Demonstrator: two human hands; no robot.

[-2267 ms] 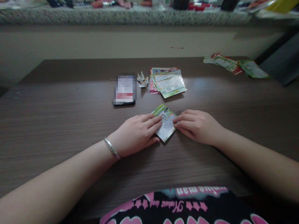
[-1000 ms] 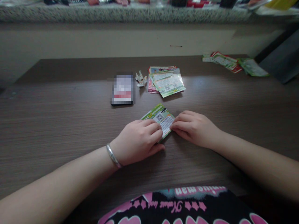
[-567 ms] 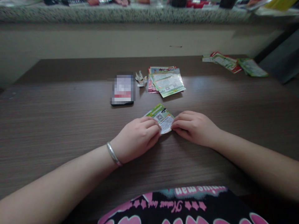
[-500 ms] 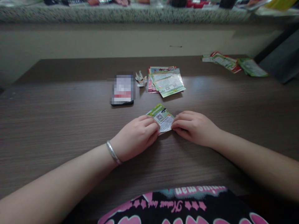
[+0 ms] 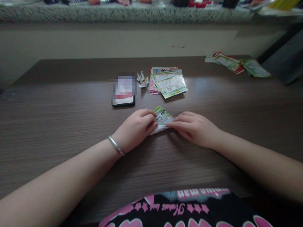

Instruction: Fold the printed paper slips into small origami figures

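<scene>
A small green and white printed leaflet (image 5: 162,118) lies folded on the dark wooden table (image 5: 59,107) between my two hands. My left hand (image 5: 136,129), with a silver bracelet on its wrist, curls its fingers over the leaflet's left edge and pinches it. My right hand (image 5: 193,127) presses its fingertips on the leaflet's right corner, fingers held together. The lower part of the leaflet is hidden under my fingers.
A phone (image 5: 123,90) lies beyond my left hand. A small folded paper figure (image 5: 142,80) and a stack of leaflets (image 5: 168,82) sit behind it. More leaflets (image 5: 233,64) lie at the far right. A stone ledge (image 5: 127,14) runs along the back.
The leaflet has been folded smaller. Both hands have moved slightly away from me and closer together, and my left fingers have curled tighter over the paper's edge.
</scene>
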